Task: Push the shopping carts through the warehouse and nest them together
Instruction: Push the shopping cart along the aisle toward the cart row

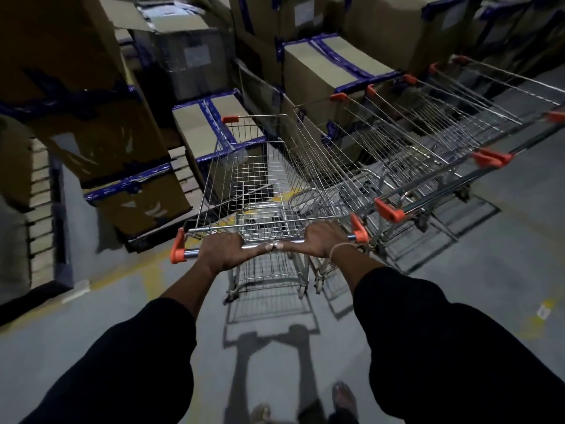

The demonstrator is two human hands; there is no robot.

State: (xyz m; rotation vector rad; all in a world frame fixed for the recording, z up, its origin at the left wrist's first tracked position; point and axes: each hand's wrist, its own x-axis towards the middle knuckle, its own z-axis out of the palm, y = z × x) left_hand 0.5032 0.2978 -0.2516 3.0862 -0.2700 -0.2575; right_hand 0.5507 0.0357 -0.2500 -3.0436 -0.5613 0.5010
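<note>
Between the stacked brown cardboard boxes and the row of nested wire carts, both hands, left and right, grip the chrome orange-capped handle of the silver wire shopping cart. I'd swing it right, line it up behind the row, then shove straight.

Your silver wire-mesh shopping cart has orange plastic handle caps. Brown cardboard boxes carry blue tape; your grey concrete floor shows yellow lines.

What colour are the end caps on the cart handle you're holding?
Orange; the end caps show best at the handle's left end in the head view.
</note>
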